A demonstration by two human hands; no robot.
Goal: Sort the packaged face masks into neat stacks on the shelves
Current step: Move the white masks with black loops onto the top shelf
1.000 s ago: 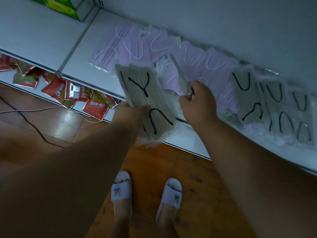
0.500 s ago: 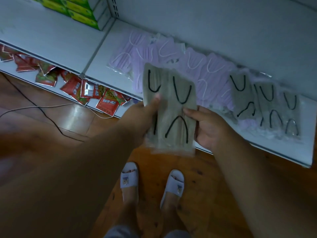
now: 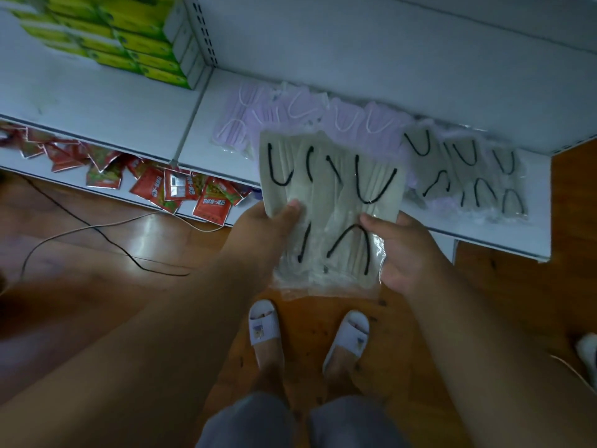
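Observation:
Both hands hold a fanned bundle of grey packaged masks (image 3: 332, 202) with black ear loops, in front of the white shelf (image 3: 504, 234). My left hand (image 3: 258, 234) grips its left side, thumb on top. My right hand (image 3: 407, 250) grips its right side, thumb on the front. On the shelf behind lie several purple mask packs (image 3: 310, 121) with white loops. To their right several more grey mask packs (image 3: 468, 176) lie overlapping, with purple packs partly under them.
Green boxes (image 3: 129, 37) are stacked on the left shelf section. Red snack packets (image 3: 181, 192) are scattered on the lowest shelf. Cables (image 3: 97, 227) run across the wooden floor at the left. My feet in white slippers (image 3: 310, 331) stand below the bundle.
My right hand brought a second grey pack to the one in my left hand. Both hands now hold the packs together as a fan, pulled back from the shelf.

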